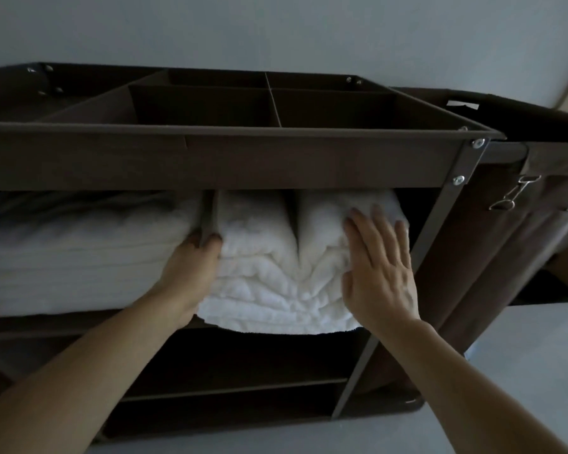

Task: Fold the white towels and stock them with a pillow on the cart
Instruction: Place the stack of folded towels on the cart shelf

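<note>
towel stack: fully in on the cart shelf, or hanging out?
Partly out. The folded towels overhang the shelf front edge; right hand lies flat against them, left hand at their left side.

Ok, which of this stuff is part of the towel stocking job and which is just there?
In the job: folded white towels, pillow, cart, left hand, right hand.
Just there: laundry bag, metal clips.
</note>
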A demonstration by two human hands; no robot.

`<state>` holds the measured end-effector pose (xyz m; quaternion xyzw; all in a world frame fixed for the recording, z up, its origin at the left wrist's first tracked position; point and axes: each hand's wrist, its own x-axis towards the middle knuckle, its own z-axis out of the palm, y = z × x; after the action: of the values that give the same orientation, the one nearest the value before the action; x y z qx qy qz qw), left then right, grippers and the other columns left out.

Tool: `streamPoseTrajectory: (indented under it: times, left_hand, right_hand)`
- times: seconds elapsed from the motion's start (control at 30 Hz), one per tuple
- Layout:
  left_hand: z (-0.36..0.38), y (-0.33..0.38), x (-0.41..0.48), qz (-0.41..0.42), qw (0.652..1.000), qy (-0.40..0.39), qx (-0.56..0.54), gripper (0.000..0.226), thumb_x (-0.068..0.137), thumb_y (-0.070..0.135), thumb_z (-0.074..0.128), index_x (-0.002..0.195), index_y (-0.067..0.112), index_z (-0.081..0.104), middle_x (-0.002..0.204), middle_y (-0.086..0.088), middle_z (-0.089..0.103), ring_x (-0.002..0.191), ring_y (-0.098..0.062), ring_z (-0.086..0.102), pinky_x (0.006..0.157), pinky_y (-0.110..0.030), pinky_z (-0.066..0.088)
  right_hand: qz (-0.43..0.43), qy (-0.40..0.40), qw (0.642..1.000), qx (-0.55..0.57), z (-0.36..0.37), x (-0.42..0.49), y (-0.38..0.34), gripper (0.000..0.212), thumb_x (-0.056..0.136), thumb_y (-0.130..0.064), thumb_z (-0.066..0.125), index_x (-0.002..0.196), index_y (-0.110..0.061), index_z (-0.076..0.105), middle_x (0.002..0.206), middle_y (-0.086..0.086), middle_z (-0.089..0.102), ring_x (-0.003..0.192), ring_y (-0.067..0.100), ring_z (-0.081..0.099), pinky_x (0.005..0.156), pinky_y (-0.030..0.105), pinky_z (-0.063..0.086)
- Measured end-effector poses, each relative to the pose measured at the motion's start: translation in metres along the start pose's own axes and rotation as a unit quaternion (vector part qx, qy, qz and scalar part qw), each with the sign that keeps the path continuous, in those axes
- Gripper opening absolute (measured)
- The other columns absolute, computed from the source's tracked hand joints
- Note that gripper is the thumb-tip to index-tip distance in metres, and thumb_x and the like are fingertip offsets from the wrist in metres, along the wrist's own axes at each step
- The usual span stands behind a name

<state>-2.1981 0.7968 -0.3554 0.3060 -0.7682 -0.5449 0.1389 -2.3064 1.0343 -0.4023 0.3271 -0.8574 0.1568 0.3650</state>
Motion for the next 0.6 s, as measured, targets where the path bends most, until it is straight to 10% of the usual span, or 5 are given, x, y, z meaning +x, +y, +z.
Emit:
streamPoseTrajectory:
  times: [0.07, 0.13, 0.23, 0.37, 0.6]
  left_hand:
    - [0.004, 0.002, -0.016, 0.193, 0.964, 0.098, 0.155, 0.059, 0.093, 0.034, 0.055, 0.148, 0.022, 0.037, 0.137, 0.001, 0.048, 0.105, -0.017, 0.053, 0.088, -0.034, 0.044]
    - [0.015, 0.008, -0.026, 0.414, 0.823, 0.155, 0.356, 0.081, 0.081, 0.043, 0.064, 0.149, 0.014, 0.032, 0.147, -0.007, 0.041, 0.129, -0.028, 0.043, 0.101, -0.043, 0.042]
    - [0.033, 0.004, -0.017, 0.460, 0.664, 0.038, 0.588, 0.124, 0.069, 0.071, 0.061, 0.156, 0.014, -0.006, 0.164, -0.013, 0.006, 0.150, -0.035, -0.002, 0.118, -0.059, 0.007]
    - [0.036, -0.052, 0.000, 0.400, 0.623, -0.024, 0.672, 0.150, 0.053, 0.079, 0.072, 0.152, 0.027, -0.028, 0.160, -0.018, -0.026, 0.145, -0.052, -0.020, 0.110, -0.075, 0.003]
    - [0.020, -0.082, 0.019, 0.470, 0.597, 0.007, 0.650, 0.124, 0.056, 0.065, 0.076, 0.159, 0.028, 0.017, 0.157, -0.024, 0.028, 0.135, -0.056, 0.034, 0.099, -0.074, 0.031]
  right_hand:
    - [-0.038, -0.033, 0.999, -0.013, -0.008, 0.002, -0.002, 0.082, 0.068, -0.011, 0.064, 0.145, 0.000, 0.041, 0.149, 0.018, 0.044, 0.146, 0.033, 0.031, 0.122, 0.054, 0.017]
    - [-0.072, -0.060, 0.996, -0.008, -0.013, 0.008, 0.001, 0.087, 0.069, -0.020, 0.064, 0.150, -0.007, 0.034, 0.151, 0.020, 0.040, 0.147, 0.035, 0.030, 0.121, 0.054, 0.020]
    - [-0.102, -0.106, 0.989, -0.024, -0.010, 0.011, 0.008, 0.095, 0.073, -0.043, 0.070, 0.154, -0.019, 0.027, 0.158, 0.017, 0.029, 0.150, 0.036, 0.023, 0.120, 0.052, 0.021]
    - [-0.125, -0.155, 0.978, -0.063, -0.001, -0.018, 0.022, 0.141, 0.046, -0.069, 0.085, 0.158, -0.022, 0.012, 0.163, 0.024, 0.010, 0.151, 0.043, 0.013, 0.118, 0.059, 0.023]
    - [-0.188, -0.187, 0.943, -0.202, 0.017, -0.037, 0.038, 0.145, 0.051, -0.054, 0.092, 0.160, -0.026, 0.001, 0.161, 0.032, -0.007, 0.149, 0.051, 0.003, 0.119, 0.059, 0.009]
